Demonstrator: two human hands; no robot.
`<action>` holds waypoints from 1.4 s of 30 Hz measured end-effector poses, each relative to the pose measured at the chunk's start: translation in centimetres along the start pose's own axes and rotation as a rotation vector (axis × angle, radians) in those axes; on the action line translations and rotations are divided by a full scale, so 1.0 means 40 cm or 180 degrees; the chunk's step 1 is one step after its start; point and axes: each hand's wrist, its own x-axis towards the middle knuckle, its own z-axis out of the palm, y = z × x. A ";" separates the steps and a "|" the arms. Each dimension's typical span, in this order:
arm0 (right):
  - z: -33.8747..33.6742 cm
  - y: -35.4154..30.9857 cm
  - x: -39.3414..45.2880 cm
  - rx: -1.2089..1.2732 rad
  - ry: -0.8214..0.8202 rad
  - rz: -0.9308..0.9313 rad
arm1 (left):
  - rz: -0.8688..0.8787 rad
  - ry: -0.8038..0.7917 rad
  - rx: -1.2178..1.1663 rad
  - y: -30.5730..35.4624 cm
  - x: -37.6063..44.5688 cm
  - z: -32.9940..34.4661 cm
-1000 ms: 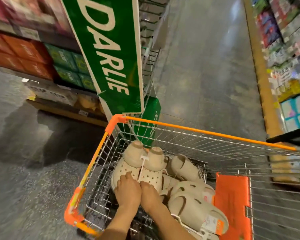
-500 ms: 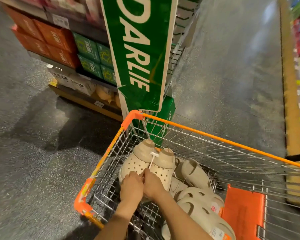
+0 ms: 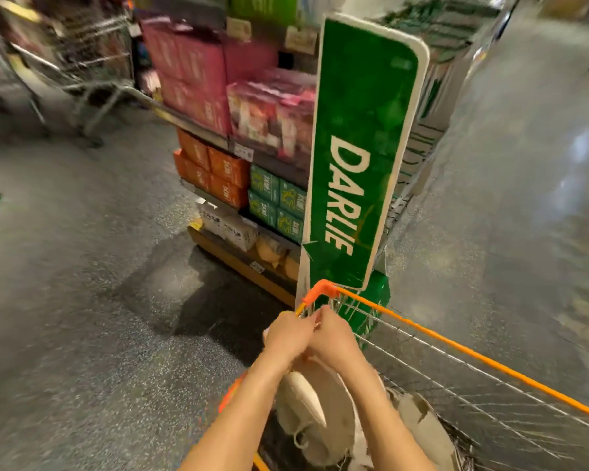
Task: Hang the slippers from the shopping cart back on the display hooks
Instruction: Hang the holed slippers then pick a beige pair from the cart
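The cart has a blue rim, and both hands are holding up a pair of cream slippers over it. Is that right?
Not quite. The cart's rim is orange, not blue, as the head view shows. The rest holds: the left hand and right hand are together at the top of a pair of cream slippers, lifted over the cart.

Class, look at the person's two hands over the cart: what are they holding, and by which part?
Both the left hand and right hand grip a beige slipper pair at its top end, probably its hanger; the pair dangles below over the cart.
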 end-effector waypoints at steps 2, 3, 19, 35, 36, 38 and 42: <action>-0.022 -0.092 -0.028 0.0075 0.0116 -0.0192 | 0.0062 0.0138 -0.0187 0.027 -0.044 -0.086; -0.033 -0.145 -0.045 0.0077 0.0136 -0.0344 | 0.0155 0.0211 -0.0202 0.037 -0.066 -0.133; 0.157 -0.922 -0.409 0.0360 -0.0959 -0.2826 | 0.0238 0.2895 -0.0077 -0.129 -0.597 -0.867; 0.481 -1.206 -0.769 0.1577 -0.3679 -0.3361 | -0.0348 0.3784 -0.0485 -0.471 -1.002 -1.099; 0.501 -1.213 -0.776 0.1590 -0.3743 -0.3368 | -0.0368 0.3854 -0.0505 -0.485 -1.009 -1.103; 0.541 -1.222 -0.791 0.1584 -0.3825 -0.3418 | -0.0487 0.3988 -0.0549 -0.517 -1.016 -1.113; 0.609 -1.246 -0.805 0.1477 -0.4137 -0.3516 | -0.0765 0.3893 -0.0969 -0.582 -1.021 -1.129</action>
